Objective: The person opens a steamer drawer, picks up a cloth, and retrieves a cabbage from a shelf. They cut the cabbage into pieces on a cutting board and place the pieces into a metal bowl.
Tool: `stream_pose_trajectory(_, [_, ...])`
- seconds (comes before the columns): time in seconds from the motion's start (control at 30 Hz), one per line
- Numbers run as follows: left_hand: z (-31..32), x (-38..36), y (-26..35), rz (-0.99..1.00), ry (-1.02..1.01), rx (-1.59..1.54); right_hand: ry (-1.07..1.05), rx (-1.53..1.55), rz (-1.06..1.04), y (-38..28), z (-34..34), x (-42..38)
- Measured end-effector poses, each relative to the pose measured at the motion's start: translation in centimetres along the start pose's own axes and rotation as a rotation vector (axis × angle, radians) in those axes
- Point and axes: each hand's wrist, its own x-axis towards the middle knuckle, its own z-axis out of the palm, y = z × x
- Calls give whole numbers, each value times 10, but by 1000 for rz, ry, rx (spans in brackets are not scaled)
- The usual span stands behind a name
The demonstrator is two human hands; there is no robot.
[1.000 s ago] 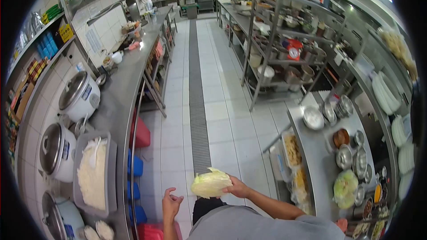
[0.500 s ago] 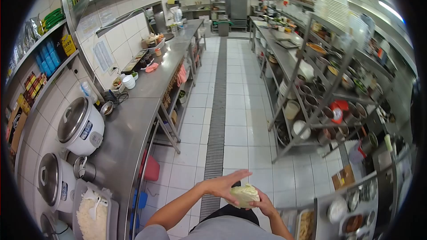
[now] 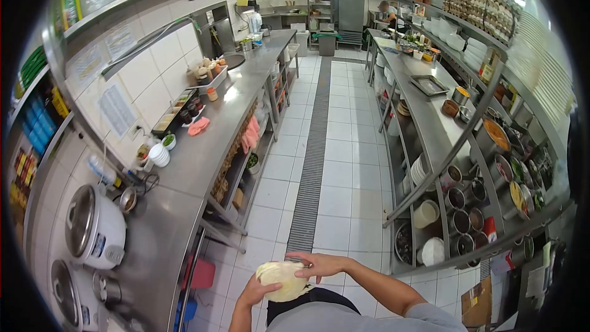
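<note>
By the near end of the floor drain was a cabbage.
The left hand held its left side; the right hand, half opened, touched its right side.

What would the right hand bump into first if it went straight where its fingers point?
The pale cabbage: the right hand already seems to touch it with its fingers, though depth is hard to judge. The left hand holds its other side.
</note>
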Motion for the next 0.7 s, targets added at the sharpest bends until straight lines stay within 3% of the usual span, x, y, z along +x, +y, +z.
stream_pose_trajectory(0.03, [-8,15,-4,-12,85,-194,-20,12,23,0,-26,13])
stream_pose_trajectory(0.07, [-12,33,-4,-17,78,-192,-14,19,23,5,-50,24])
stream_pose_trajectory(0.13, [-21,73,-1,-26,283,-507,150,30,15,20,-97,43])
stream_pose_trajectory(0.17, [-33,97,-1,-19,315,-504,226,39,44,30,-119,48])
stream_pose_trajectory(0.2, [-48,124,4,-33,307,-499,234,54,46,47,-143,55])
stream_pose_trajectory(0.27, [-73,187,27,-58,233,-495,479,-157,211,85,-179,63])
stream_pose_trajectory(0.4, [-101,330,101,-147,50,-380,630,-42,297,165,-206,63])
stream_pose_trajectory(0.47, [-110,406,121,-151,2,-328,723,-384,200,237,-202,88])
stream_pose_trajectory(0.5, [-112,444,130,-133,-29,-293,748,-356,209,225,-218,90])
stream_pose_trajectory(0.57, [-108,515,153,-154,-73,-283,819,21,96,196,-258,78])
stream_pose_trajectory(0.7, [-98,649,177,-140,-105,-352,1002,149,112,203,-359,104])
